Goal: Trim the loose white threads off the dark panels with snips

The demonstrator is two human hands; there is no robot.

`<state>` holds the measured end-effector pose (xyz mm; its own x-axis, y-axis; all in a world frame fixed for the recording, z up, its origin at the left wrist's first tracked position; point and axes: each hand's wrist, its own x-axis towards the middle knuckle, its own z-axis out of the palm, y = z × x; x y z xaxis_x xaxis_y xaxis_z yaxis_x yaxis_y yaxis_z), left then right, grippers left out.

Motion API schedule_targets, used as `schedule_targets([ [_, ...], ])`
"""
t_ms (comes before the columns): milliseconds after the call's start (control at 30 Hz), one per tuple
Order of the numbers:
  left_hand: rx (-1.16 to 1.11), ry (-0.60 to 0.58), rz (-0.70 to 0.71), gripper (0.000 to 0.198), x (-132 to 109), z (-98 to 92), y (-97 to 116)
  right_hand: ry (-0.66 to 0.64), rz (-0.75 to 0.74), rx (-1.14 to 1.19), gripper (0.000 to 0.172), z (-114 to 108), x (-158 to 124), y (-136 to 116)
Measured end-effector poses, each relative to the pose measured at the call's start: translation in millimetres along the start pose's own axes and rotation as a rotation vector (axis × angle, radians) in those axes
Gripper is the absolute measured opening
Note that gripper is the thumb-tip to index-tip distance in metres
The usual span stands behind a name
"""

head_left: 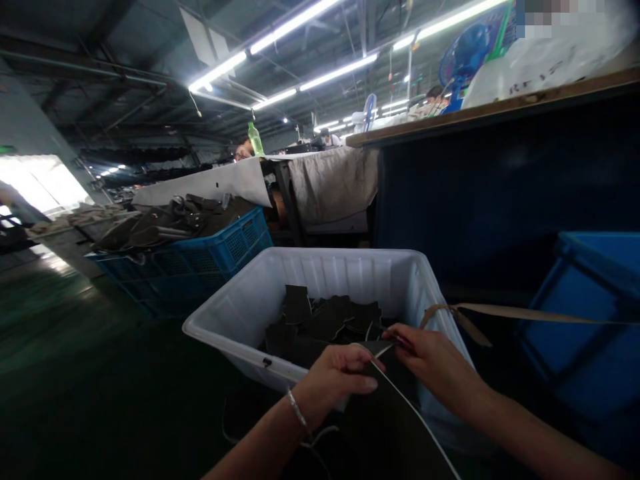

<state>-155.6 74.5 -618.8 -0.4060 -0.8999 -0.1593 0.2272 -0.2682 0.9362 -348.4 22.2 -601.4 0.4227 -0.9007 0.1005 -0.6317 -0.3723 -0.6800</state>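
Observation:
A dark sheet-like piece with a pale edge (395, 427) hangs in front of the white tub (235, 347). My left hand (345, 377), with a silver bracelet at the wrist, pinches its upper end between thumb and fingers. Just to the right, my right hand (425, 357) is closed at the tip of the piece, near the tub's right side. A small dark thing shows at its fingertips, too small to name. Inside the tub lie several dark cut pieces (327, 318) with light edges.
A blue crate (240, 243) heaped with dark pieces is at the left, a blue bin (590, 320) at the right. Behind the tub are a cloth-draped table (335, 183) and a wooden shelf edge (500, 107). A tan strap (525, 312) runs from the tub's right rim.

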Motion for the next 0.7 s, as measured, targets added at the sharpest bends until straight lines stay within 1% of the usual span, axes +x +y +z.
schedule_targets([
  [67,-0.043,0.055,0.018,0.034,-0.7,-1.3,-2.7,-0.046,0.022,0.167,0.027,-0.9,0.0,-2.7],
  [133,-0.074,0.096,0.042,0.035,-2.1,-2.9,-3.1,-0.108,0.099,0.339,0.037,-0.6,-1.0,-5.4],
  [167,-0.076,0.1,0.057,0.035,-3.0,-3.7,-2.7,-0.161,0.131,0.395,0.043,0.2,-2.1,-6.1],
  [233,-0.066,0.077,0.084,0.035,-5.1,-4.7,-1.3,-0.271,0.138,0.426,0.052,3.2,-5.3,-6.3],
  [300,-0.067,0.045,0.09,0.036,-6.8,-4.5,-0.2,-0.35,0.077,0.377,0.055,7.2,-9.5,-5.1],
  [367,-0.074,0.04,0.079,0.036,-7.2,-3.7,-0.6,-0.366,0.018,0.328,0.055,11.0,-13.8,-3.1],
  [467,-0.05,0.075,0.072,0.032,-5.1,-3.2,-4.5,-0.357,-0.014,0.297,0.052,15.7,-18.3,1.6],
  [533,-0.018,0.081,0.076,0.028,-3.2,-3.2,-7.5,-0.341,-0.02,0.294,0.05,18.0,-19.9,4.2],
  [600,-0.001,0.069,0.079,0.025,-2.0,-2.6,-8.8,-0.332,-0.005,0.294,0.052,19.1,-20.6,4.5],
  [700,0.0,0.046,0.065,0.027,-1.9,-0.6,-7.5,-0.305,0.016,0.272,0.054,18.5,-20.7,0.2],
])
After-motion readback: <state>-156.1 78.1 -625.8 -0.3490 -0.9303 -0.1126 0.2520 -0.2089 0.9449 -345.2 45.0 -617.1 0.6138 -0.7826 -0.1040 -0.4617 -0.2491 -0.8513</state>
